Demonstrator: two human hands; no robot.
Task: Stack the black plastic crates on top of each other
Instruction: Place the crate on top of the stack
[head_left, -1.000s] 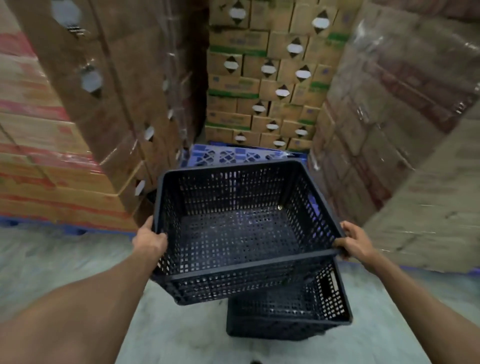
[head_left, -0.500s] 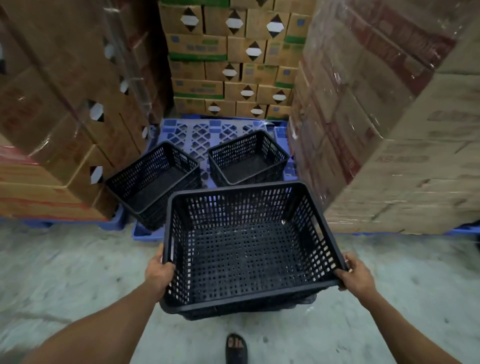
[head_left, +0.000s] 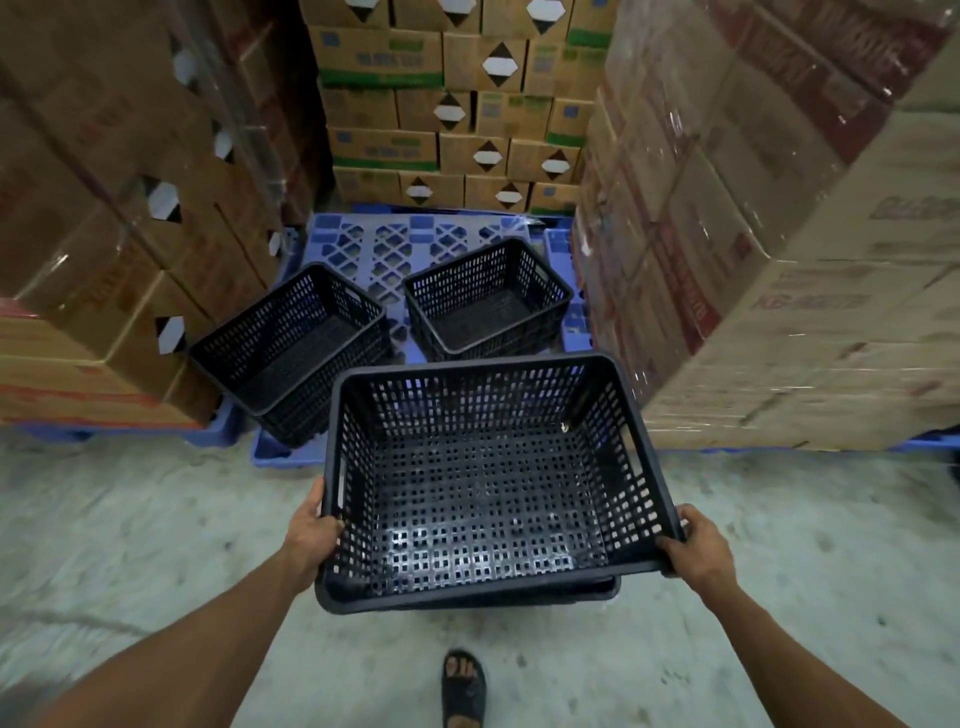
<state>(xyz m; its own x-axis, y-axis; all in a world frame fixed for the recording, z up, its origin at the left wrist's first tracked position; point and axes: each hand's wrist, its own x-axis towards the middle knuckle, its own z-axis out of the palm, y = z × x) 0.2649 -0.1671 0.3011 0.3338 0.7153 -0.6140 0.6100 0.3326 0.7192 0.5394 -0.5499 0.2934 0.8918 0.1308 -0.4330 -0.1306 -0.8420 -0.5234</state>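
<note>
The left hand (head_left: 316, 535) grips the left rim of a black perforated crate (head_left: 483, 483), and the right hand (head_left: 696, 548) clasps its right rim near the front corner, fingers curled over the edge. The crate is empty and sits nested over a second crate (head_left: 597, 592), of which only a sliver of rim shows below its front edge. Beyond, two more black crates rest on a blue plastic pallet (head_left: 395, 249): the left crate (head_left: 296, 343) tilted at the pallet's edge, the right crate (head_left: 488, 301) flat. Shrink-wrapped cardboard boxes (head_left: 779, 234) stand on both sides. A sandalled foot (head_left: 464, 686) stands on the concrete floor (head_left: 130, 545).
</note>
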